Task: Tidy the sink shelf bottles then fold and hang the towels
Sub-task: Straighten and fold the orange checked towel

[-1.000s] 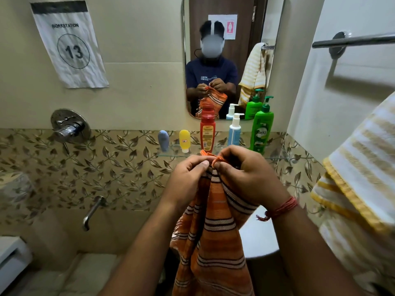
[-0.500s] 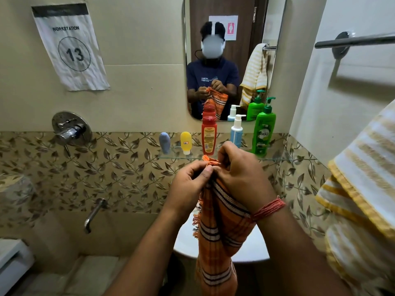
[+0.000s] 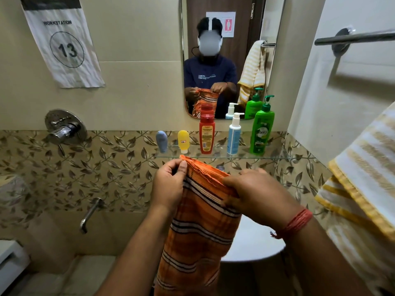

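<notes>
An orange striped towel [image 3: 198, 227] hangs folded in front of me, below the glass shelf [image 3: 277, 155]. My left hand [image 3: 168, 184] pinches its top left corner. My right hand [image 3: 256, 195] grips the top right edge, a little lower. On the shelf stand a grey-blue tube [image 3: 161, 141], a yellow tube [image 3: 183, 141], a red bottle [image 3: 207, 133], a white and blue pump bottle [image 3: 234, 135] and a green pump bottle [image 3: 261, 130], all upright in a row. A yellow striped towel [image 3: 363, 184] hangs at the right.
A metal towel bar [image 3: 354, 37] is mounted high on the right wall. The white sink [image 3: 256, 242] sits below my hands. A mirror [image 3: 241, 28] hangs above the shelf. A shower valve [image 3: 64, 128] and a spout [image 3: 90, 212] are on the left wall.
My hands have moved apart along the towel's top edge, spreading it wider. Before, both pinched it close together at one point.
</notes>
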### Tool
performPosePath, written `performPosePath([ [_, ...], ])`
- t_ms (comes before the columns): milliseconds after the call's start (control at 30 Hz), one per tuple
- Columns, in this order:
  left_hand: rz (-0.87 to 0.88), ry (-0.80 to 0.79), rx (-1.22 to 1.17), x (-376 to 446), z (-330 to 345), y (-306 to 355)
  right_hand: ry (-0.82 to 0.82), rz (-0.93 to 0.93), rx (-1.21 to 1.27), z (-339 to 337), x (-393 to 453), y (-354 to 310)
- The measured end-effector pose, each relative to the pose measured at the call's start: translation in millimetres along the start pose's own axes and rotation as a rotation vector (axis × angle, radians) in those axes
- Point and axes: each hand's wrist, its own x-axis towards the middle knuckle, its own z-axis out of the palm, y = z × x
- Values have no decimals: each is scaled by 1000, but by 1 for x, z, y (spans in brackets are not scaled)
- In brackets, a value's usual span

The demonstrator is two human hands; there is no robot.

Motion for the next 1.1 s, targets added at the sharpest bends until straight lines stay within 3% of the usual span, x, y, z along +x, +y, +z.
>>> performPosePath([
  [100,-18,19,-4,-1,2,-4,85,-7,-77,-18,-5,0],
  [233,36,98,-23,4,2,11,281,-76,40,-27,-4,-8],
  [333,71,125,-5,4,1,16,246,104,216,-23,6,8],
  [400,93,116,-13,0,1,17,249,125,386,-20,10,21],
  [567,187,42,13,-3,7,22,409,186,676,-6,13,46],
  [667,208,42,8,1,7,28,440,119,864,-3,14,51],
  [933,333,42,12,6,3,43,665,55,1073,-4,16,46],
  [1100,321,-6,-192,6,4,55,688,10,1069,-14,20,45],
])
